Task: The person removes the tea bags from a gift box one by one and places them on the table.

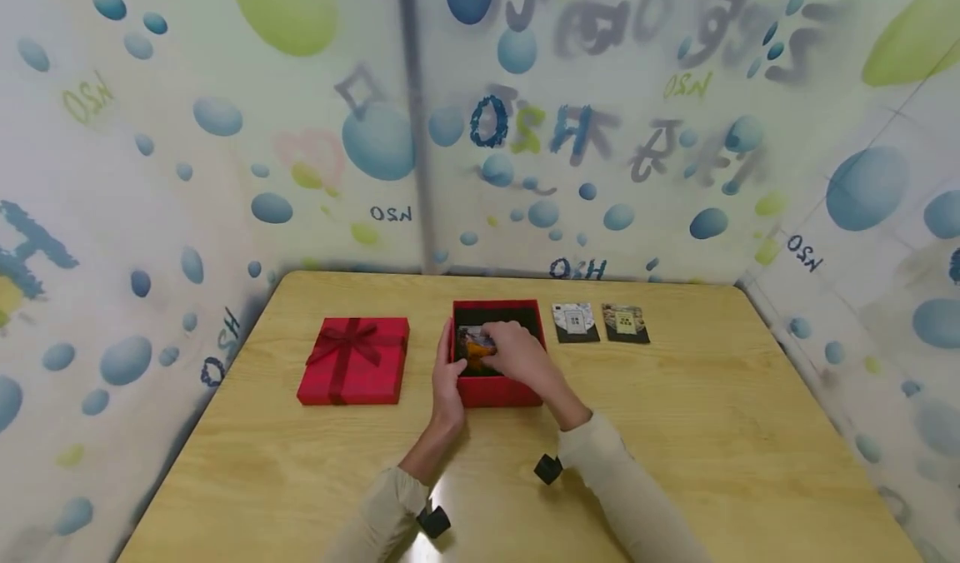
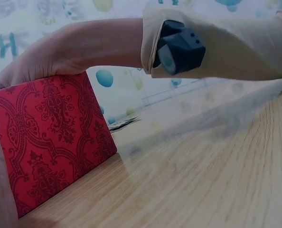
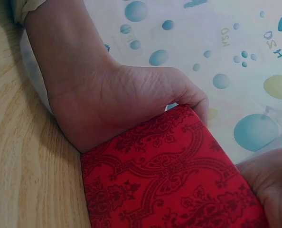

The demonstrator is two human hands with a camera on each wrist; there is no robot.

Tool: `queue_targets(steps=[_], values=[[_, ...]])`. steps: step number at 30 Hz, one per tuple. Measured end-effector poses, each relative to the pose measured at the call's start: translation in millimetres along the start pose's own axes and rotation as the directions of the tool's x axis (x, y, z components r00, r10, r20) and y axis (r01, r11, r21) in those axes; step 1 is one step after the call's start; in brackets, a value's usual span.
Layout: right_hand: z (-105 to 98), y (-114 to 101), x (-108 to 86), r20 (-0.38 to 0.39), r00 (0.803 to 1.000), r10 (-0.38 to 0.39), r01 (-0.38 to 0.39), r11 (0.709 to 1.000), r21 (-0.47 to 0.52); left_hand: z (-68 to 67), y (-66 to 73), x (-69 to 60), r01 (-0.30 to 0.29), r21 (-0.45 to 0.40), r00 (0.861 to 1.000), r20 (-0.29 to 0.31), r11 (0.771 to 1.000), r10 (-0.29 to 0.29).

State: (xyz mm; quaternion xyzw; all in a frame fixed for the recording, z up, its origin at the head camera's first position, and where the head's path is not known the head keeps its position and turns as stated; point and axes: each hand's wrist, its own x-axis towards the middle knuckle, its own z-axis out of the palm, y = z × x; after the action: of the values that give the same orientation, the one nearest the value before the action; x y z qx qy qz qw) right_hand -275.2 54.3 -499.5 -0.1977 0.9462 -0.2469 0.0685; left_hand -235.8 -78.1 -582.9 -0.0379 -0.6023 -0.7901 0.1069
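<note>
Pinching a flat orange-and-dark packet (image 1: 475, 348) inside the red patterned box (image 1: 498, 393), the right hand (image 1: 519, 353) seems mid-job — left hand (image 1: 447, 386) straight-fingered against the box, its red ribboned lid (image 1: 375, 371) off at its left, two square printed packets (image 1: 576, 322) outside at its right.

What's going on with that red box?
A person's left hand rests against the side of an open red box on the table, while the right hand, inside it, grips a printed square. The lid, with its ribbon bow, lies off to the left. Two more printed squares lie to the right.
</note>
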Motion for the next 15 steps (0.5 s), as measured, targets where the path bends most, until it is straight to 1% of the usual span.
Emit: queue_targets(steps=[3,4,8,12,15], values=[[-1.3,-4.3,1.0,-0.037,0.998,-0.042,0.042,0.999,0.000,-3.5,2.1,3.1,-0.031,0.014,1.000,0.003,0.999,0.031],[-1.0,-4.4,0.9,-0.039,0.998,-0.051,0.051,0.999,0.004,-4.3,2.1,3.1,-0.030,0.017,1.000,0.003,0.999,0.030],[1.5,-0.9,0.1,-0.007,0.998,-0.063,0.063,0.998,0.011,-4.3,1.3,1.4,-0.014,0.021,1.000,0.009,1.000,0.014],[-0.5,2.5,-0.9,0.014,0.997,-0.078,0.076,0.994,0.081,-2.5,2.8,1.0,0.000,0.023,1.000,0.010,1.000,0.000],[-2.5,3.2,-1.1,0.003,0.994,-0.111,0.110,0.983,0.147,-2.3,4.2,2.0,0.000,0.023,1.000,0.006,1.000,-0.001]])
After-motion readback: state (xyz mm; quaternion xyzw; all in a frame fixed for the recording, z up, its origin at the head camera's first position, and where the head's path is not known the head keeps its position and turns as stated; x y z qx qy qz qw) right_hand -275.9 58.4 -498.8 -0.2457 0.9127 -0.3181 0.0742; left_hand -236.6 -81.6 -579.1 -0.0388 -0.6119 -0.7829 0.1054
